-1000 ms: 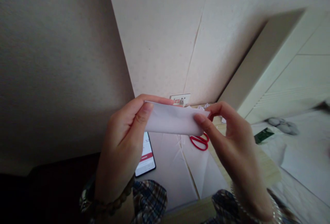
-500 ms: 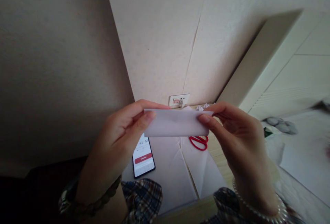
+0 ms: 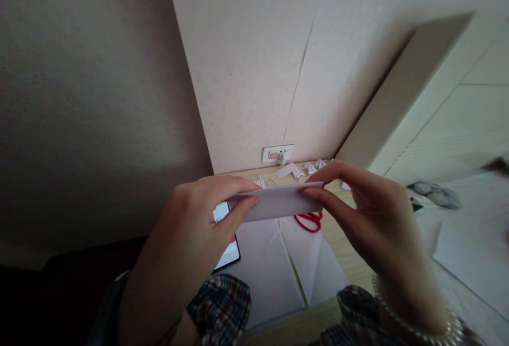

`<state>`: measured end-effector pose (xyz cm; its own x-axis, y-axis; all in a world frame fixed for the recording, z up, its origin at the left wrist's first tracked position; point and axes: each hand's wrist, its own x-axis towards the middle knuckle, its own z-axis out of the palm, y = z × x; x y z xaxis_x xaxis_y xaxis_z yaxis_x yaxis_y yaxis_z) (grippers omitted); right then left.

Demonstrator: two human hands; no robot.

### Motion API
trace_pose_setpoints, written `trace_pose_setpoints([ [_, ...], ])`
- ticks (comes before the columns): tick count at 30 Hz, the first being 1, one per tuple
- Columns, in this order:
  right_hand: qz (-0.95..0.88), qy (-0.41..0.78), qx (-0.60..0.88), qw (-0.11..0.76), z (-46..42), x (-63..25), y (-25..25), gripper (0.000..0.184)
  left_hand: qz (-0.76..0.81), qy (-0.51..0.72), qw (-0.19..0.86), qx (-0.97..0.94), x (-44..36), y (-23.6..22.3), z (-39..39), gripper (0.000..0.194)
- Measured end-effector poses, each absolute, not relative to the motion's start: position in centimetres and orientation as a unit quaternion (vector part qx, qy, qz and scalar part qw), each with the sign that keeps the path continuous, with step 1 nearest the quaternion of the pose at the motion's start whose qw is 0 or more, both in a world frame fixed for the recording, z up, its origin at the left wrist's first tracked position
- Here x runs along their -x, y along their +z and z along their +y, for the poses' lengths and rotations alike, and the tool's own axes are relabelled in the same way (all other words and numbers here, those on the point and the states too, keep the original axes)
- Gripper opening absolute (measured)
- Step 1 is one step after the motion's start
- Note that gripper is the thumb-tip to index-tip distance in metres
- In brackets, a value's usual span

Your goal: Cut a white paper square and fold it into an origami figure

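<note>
A folded strip of white paper is held up between my two hands, above the table. My left hand pinches its left end between thumb and fingers. The right end is pinched the same way by my right hand, with the thumb on the near face. Below the strip lie white paper sheets on the tabletop. Red-handled scissors rest behind them, their blades hidden by the strip. A phone with a lit screen is partly covered by my left hand.
Small folded paper pieces lie at the back of the wooden table. Behind it is a wall socket with a plug in it. To the right, a pale bed headboard and a bed with paper on it.
The paper strip has come down slightly and tilted, so its face looks narrower. My left hand has shifted right along it, now covering more of the phone. Folded pieces behind show more.
</note>
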<state>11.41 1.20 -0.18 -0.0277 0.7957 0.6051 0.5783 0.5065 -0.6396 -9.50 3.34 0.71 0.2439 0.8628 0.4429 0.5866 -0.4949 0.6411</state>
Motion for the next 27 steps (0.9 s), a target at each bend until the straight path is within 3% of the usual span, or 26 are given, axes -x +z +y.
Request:
trace_pose_setpoints([
  [14,-0.713,0.153,0.482,0.487,0.88,-11.02,0.43,0.010,0.442,0.416,0.256,-0.752,8.64,1.28,3.14,0.015],
  [27,-0.653,0.200,0.501,0.531,0.64,-10.39,0.58,0.015,0.456,0.437,0.252,-0.733,9.06,0.50,3.12,0.013],
])
